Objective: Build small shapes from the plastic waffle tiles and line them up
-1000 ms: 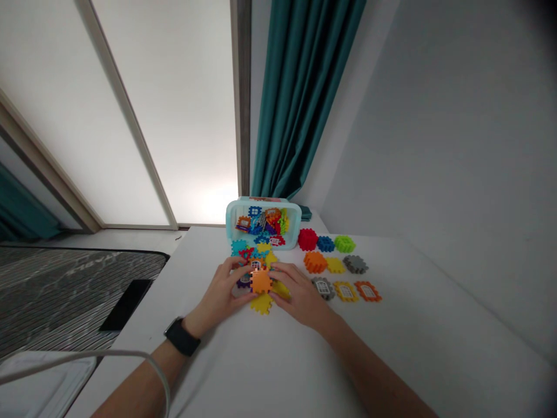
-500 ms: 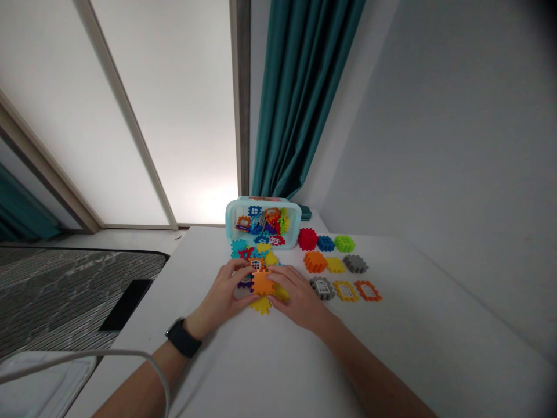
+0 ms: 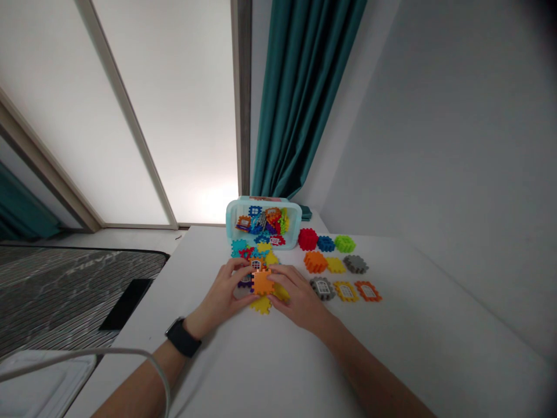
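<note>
An orange notched building tile (image 3: 263, 282) is held between my two hands over the white table. My left hand (image 3: 225, 290) grips its left side, thumb below and fingers above. From the right, my right hand (image 3: 300, 295) pinches its other side. Purple teeth show along the tile's left edge, so it seems joined to other pieces, partly hidden by my fingers. Just beyond is an orange window tile (image 3: 256, 264). A yellow tile (image 3: 261, 305) lies below the held piece, and another yellow tile (image 3: 281, 292) sits partly under my right fingers.
A pale blue tub (image 3: 297, 223) of mixed tiles stands at the back. To the right are sorted stacks, including red (image 3: 307, 239), orange (image 3: 315, 262) and grey tiles (image 3: 355, 264), with window tiles (image 3: 346, 291) in front. A white cable (image 3: 130, 352) crosses the lower left.
</note>
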A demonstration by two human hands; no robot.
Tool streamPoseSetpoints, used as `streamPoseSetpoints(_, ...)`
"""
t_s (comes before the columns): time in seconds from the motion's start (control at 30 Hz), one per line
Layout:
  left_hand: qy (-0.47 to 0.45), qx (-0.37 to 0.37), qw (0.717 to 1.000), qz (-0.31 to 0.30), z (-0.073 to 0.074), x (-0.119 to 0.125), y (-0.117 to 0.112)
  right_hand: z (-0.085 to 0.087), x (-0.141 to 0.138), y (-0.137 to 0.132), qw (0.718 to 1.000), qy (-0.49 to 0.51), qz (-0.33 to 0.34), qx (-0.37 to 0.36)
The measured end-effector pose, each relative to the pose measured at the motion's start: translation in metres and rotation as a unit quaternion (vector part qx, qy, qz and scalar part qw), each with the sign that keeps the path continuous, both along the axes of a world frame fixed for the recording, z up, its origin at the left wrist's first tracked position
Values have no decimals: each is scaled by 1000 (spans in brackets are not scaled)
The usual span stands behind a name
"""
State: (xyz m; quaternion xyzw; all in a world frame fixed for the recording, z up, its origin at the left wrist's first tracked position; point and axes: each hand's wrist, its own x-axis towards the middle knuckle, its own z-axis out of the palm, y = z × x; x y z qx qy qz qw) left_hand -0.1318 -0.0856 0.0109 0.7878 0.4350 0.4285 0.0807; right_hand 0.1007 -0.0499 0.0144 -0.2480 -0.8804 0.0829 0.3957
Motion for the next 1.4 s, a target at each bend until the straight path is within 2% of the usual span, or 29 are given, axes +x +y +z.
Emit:
streamPoseSetpoints(0.97, 13, -13, 1000, -5, -7, 0, 2, 1, -2, -1, 1000, -12, 0, -10)
streamPoseSetpoints(1.4, 25, 7, 1000, 17, -2, 1, 2, 1, 0, 0, 1000, -5, -5, -23)
